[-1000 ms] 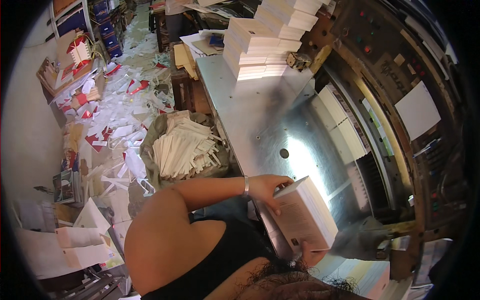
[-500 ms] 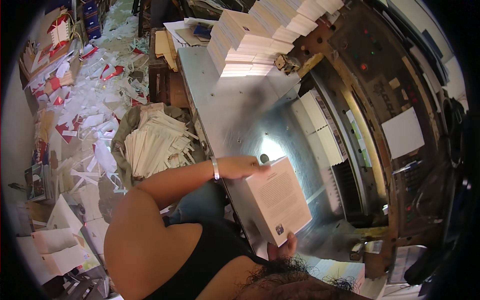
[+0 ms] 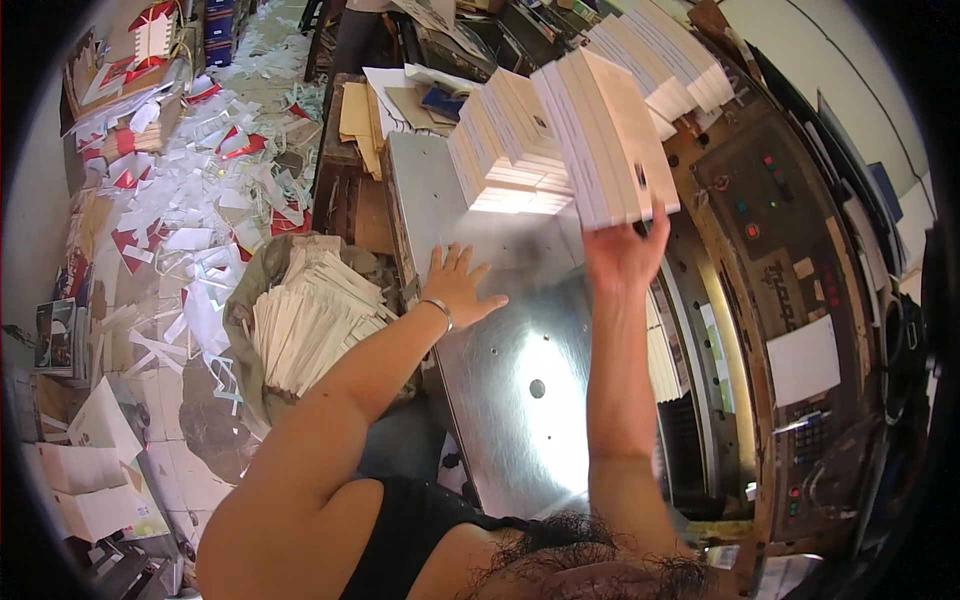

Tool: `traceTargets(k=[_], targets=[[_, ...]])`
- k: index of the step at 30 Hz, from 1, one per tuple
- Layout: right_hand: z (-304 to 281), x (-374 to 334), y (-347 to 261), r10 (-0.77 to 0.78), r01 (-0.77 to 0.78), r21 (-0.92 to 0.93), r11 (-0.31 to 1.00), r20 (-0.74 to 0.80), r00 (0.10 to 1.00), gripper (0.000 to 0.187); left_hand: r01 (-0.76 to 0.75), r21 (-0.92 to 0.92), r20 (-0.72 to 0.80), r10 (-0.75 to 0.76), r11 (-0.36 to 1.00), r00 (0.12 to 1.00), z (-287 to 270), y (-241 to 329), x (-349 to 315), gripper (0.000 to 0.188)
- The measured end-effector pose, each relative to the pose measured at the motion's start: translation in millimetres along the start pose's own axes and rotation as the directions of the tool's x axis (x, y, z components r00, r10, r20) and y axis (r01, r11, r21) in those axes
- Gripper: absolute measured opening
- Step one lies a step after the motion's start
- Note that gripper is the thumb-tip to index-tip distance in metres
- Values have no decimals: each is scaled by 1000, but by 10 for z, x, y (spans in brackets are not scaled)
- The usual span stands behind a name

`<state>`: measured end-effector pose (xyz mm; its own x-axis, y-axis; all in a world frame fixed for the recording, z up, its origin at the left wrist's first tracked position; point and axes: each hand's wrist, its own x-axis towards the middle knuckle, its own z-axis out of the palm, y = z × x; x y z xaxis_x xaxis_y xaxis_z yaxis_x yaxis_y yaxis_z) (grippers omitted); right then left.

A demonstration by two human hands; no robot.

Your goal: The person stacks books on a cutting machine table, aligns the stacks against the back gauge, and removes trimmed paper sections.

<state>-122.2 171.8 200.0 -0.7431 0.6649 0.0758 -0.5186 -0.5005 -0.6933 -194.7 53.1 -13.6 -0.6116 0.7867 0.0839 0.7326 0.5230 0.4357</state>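
Observation:
A thick stack of pale paperback books [image 3: 605, 150] is raised over the far part of the metal table [image 3: 520, 350]. My right hand [image 3: 628, 250] grips it by the near end, fingers underneath and thumb at the edge. Several spines show along its left side. Close to the table's left edge my left hand [image 3: 460, 283] is open, fingers spread, apparently resting on the metal, and holds nothing. Just beyond the table's middle stand piles of similar books [image 3: 510, 150], left of the held stack. More book piles [image 3: 660, 65] stand behind it.
A sack [image 3: 255, 370] full of paper offcuts [image 3: 315, 320] stands left of the table. Paper scraps [image 3: 190, 240] litter the floor. On the right is a machine with a control panel [image 3: 770, 240], a white sheet [image 3: 803, 360] and a slot where more books [image 3: 662, 340] sit.
My right hand has carried the book stack from the near edge up to the far piles. My left hand has let go of it and moved forward onto the table.

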Motion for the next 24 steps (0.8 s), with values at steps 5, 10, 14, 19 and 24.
traceTargets(k=[5,10,14,19,24], targets=[[395,1239,210,-55,58,-109,992,34,998,60,-6,-37,11,6,999,1000,1,-5,34,84],[603,1817,438,-29,22,-117,993,-60,998,49,14,-37,18,-14,999,1000,-20,-7,7,84],[514,2077,525,9,-15,-56,998,-106,994,50,16,-65,43,-13,998,999,-95,36,-24,83],[450,2059,716,3,-14,-67,998,-164,986,49,21,-42,31,-20,999,999,-1,-4,-15,85],[452,1895,619,60,-60,-6,998,27,998,64,20,-3,40,-19,1000,999,28,-37,20,86]])
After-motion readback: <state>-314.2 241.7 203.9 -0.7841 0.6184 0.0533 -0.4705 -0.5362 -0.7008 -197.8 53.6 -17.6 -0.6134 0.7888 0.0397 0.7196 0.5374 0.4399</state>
